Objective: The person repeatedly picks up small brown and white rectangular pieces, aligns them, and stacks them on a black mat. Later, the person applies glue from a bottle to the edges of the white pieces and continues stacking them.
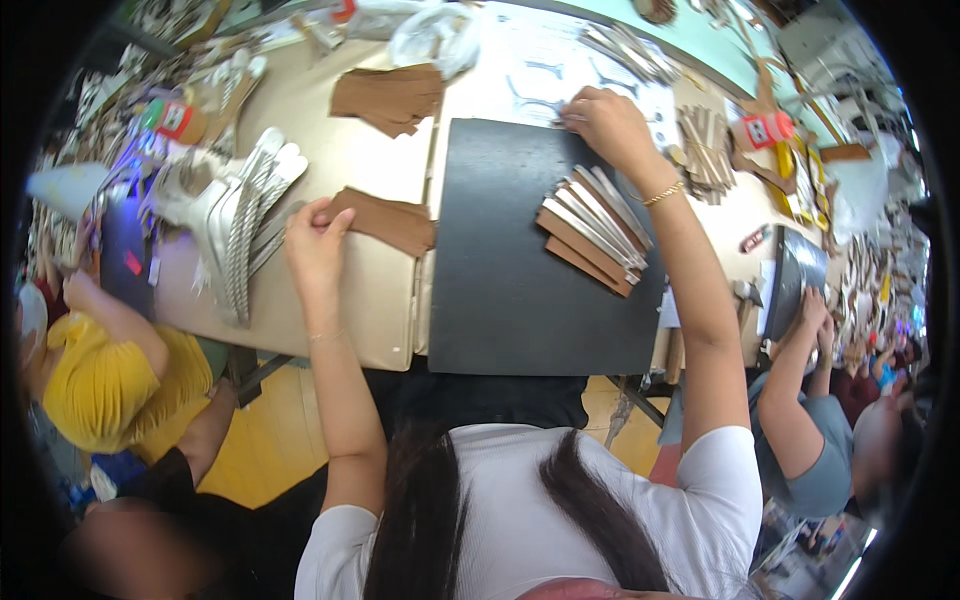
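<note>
A worker in a white short-sleeved shirt (600, 490) leans over a bench, where a black mat (510, 300) lies squarely in front. On the mat's right half, a fan of white and brown strips (597, 228) slants from upper left to lower right, its ends spread wider at the upper left and drawn closer at the lower right; overlap hides most of the lower strips.

To the left, the worker's left hand (316, 245) pinches thumb against fingers at the left end of a brown strip stack (390, 222), whose long axis runs left to right, tipping slightly toward the worker at its right end. The fingers cover that left end, and how many strips they grip cannot be told. Beside this hand lie braided straps (240, 255).

Beyond the fan, the right hand (612, 128), fingers curled together, reaches past the mat's far edge; whatever its fingertips may hold is too small to make out.

Farther off sit a second brown stack (388, 97) and a crumpled clear plastic bag (435, 40), cut by the picture's dark rim.
</note>
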`<state>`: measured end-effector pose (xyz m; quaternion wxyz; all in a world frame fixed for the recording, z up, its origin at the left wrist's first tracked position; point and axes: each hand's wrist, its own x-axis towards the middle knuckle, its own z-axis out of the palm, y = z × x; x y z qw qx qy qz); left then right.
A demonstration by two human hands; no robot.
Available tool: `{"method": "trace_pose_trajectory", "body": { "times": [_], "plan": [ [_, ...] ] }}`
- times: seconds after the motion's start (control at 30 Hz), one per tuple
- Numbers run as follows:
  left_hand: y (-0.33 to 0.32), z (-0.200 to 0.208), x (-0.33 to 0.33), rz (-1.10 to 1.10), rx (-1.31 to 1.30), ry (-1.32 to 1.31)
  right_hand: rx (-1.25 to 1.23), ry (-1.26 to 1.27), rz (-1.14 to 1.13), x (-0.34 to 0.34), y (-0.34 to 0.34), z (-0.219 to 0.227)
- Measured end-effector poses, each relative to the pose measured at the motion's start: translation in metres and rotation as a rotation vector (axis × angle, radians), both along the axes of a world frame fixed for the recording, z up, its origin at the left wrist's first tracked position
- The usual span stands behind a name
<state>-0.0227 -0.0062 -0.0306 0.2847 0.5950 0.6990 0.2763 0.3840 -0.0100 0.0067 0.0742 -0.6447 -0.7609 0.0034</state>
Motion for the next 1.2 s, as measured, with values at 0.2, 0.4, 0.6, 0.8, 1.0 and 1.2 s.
{"method": "trace_pose_trajectory", "body": {
  "times": [0.2, 0.4, 0.6, 0.8, 1.0, 1.2],
  "plan": [
    [-0.014, 0.017, 0.017, 0.021, 0.139, 0.024, 0.034, 0.150, -0.034, -0.003, 0.014, 0.002],
    [-0.011, 0.024, 0.022, 0.086, 0.033, -0.129, 0.217, 0.736, -0.183, 0.001, 0.017, 0.020],
    [-0.015, 0.016, 0.022, -0.087, 0.281, 0.103, 0.322, 1.124, -0.133, -0.008, -0.015, 0.047],
    [-0.021, 0.027, 0.010, -0.089, -0.121, -0.365, 0.258, 1.230, -0.120, -0.037, -0.077, 0.072],
    [-0.045, 0.062, 0.009, -0.403, -0.290, -0.486, 0.156, 1.331, -0.108, -0.062, -0.116, 0.075],
    [-0.087, 0.093, 0.055, -0.465, -0.491, -1.070, 0.138, 1.362, -0.123, -0.073, -0.139, 0.074]
  ]
}}
